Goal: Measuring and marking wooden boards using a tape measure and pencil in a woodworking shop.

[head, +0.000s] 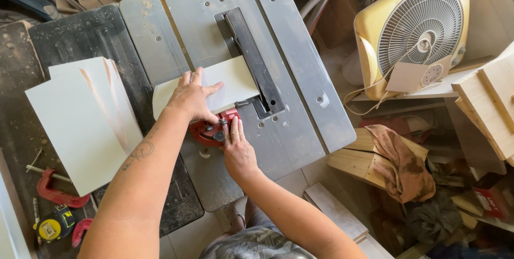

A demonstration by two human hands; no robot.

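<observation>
Item: 1 white board (227, 82), flat on the grey saw table (289, 125), beside the black blade guard (251, 61). Left hand (193, 98) presses it, fingers spread, grasping nothing. Right hand (238, 149) rests on the red mitre gauge (211, 129); grip apparently loose, unclear.

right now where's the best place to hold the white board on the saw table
Press flat on the white board at its left end, as the left hand does, coming from the near left. It lies flat, and its right end sits at the blade slot.
</observation>
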